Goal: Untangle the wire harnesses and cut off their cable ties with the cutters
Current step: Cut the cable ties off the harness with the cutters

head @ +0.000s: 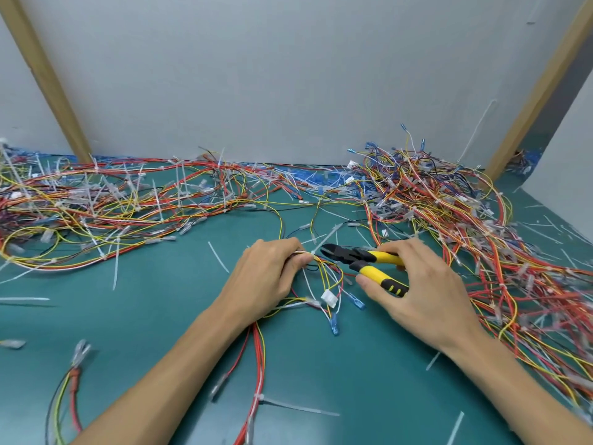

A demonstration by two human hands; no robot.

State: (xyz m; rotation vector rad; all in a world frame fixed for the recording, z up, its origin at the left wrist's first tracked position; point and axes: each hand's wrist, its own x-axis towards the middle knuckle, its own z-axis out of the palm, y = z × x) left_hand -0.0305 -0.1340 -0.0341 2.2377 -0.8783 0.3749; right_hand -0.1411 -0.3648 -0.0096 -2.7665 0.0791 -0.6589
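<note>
My left hand (pixel 268 274) grips a wire harness (pixel 324 277) of red, yellow, white and black wires at the middle of the green mat. A white cable tie (pixel 324 242) sticks up and to the right from the bundle just past my fingertips. My right hand (pixel 417 284) holds the yellow-and-black cutters (pixel 362 260) by their handles. Their black jaws are slightly parted and point left, right beside the tie. A white connector (pixel 330 298) and blue terminals (pixel 356 301) hang from the harness between my hands.
Big tangles of red, yellow and orange harnesses lie at the left (pixel 96 207) and at the right (pixel 465 220). Cut white ties (pixel 218 256) are scattered over the green mat (pixel 144 316). Another tied harness (pixel 258 380) runs toward me. Grey wall panels close the back.
</note>
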